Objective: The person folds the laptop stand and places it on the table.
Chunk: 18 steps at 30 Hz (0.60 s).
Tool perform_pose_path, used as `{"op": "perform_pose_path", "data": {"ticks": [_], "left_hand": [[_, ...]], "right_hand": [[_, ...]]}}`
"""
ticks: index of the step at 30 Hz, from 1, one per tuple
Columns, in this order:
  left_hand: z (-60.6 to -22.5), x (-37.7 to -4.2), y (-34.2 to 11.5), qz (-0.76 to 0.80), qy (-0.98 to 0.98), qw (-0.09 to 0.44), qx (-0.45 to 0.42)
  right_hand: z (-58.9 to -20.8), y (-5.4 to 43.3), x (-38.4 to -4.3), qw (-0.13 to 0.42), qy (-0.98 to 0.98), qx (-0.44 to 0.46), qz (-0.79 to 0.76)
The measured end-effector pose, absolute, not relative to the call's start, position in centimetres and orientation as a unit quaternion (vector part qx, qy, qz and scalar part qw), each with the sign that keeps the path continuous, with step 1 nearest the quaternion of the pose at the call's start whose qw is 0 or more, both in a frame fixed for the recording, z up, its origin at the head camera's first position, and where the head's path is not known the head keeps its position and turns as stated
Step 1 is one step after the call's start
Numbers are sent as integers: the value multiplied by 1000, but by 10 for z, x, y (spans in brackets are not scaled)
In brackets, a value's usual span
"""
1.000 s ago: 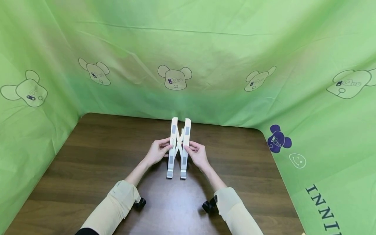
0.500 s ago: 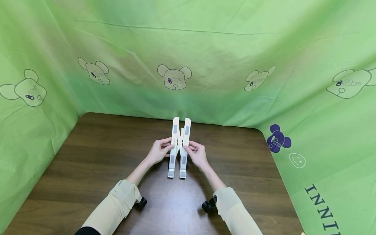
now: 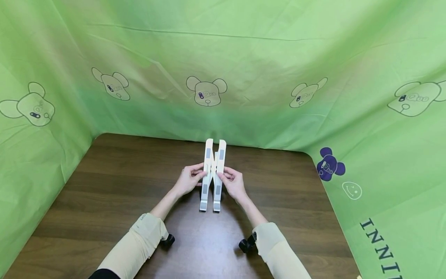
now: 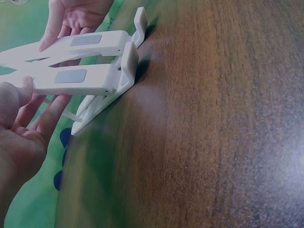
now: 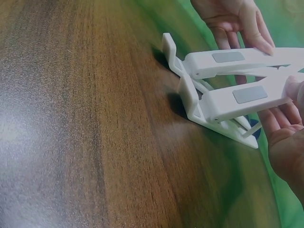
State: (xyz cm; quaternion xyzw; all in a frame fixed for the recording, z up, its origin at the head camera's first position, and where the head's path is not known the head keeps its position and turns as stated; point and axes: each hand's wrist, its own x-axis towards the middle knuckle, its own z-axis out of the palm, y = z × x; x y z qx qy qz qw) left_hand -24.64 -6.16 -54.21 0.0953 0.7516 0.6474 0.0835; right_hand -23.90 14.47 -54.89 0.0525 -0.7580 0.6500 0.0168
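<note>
A white folding laptop stand (image 3: 207, 170) stands near the table's far edge, its two long arms nearly parallel and joined by a crossed brace. Grey pads (image 4: 71, 76) line the tops of the arms, and upturned lips (image 5: 188, 95) rise at the near ends. My left hand (image 3: 188, 179) pinches the left arm, thumb on top and fingers beneath. On the other side my right hand (image 3: 234, 183) pinches the right arm the same way. In both wrist views the lower legs of the stand reach down to the table.
The brown wooden table (image 3: 132, 186) extends around the stand. Green cloth (image 3: 209, 120) printed with bear heads encloses its back and sides. A black wrist-worn device (image 3: 168, 240) sits under the left sleeve, and another device (image 3: 247, 245) under the right.
The left arm of the stand has shifted slightly right with my left hand, so the gap between the two arms has narrowed. My right hand has hardly moved.
</note>
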Motion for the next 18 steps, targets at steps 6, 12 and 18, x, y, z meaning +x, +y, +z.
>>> {"op": "perform_pose_path", "data": {"ticks": [6,12,18], "left_hand": [[-543,-248,-60,649,750,82,98],[-542,-247,-56,650,748,83,100],[-542,-246,-54,649,748,83,107]], "right_hand": [[-549,147,-240,16,-760,53,648],[-547,146,-239,16,-756,57,652],[-547,146,-239,13,-752,63,656]]}}
